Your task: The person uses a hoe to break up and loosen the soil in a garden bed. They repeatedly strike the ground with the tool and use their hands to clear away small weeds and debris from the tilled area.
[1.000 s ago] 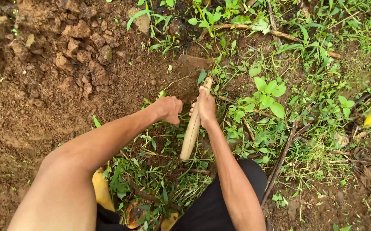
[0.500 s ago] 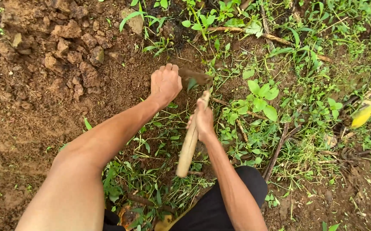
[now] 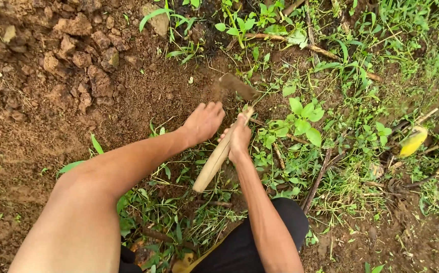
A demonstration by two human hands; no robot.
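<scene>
Head view, looking down over bare arms and dark shorts (image 3: pixel 252 242).

Right hand (image 3: pixel 238 137) clamped round wooden handle (image 3: pixel 213 163) of a hoe, near its upper end. Handle slanted from lower left to upper right, butt end free over the weeds. Blade (image 3: pixel 235 85) soil-caked, set at the edge of the bare soil (image 3: pixel 37 136), just beyond both hands; whether sunk in the ground, cannot tell.

Left hand (image 3: pixel 204 121) just beside the right, knuckles up, fingers bent down toward the ground next to the handle. Contents of the left grip hidden; not seen touching the handle. Hands close together but apart.

Clods (image 3: pixel 85 48) heaped at upper left on the loose brown soil. Weeds (image 3: pixel 300 114) broad-leaved and thick on the right of the hoe, grass and thin stems underfoot. Long stick (image 3: pixel 310 48) lying across the top among the green. Darker stick (image 3: pixel 316 183) running down beside the right forearm. Yellow leaf (image 3: pixel 412 141) at far right, well apart from the hands.
</scene>
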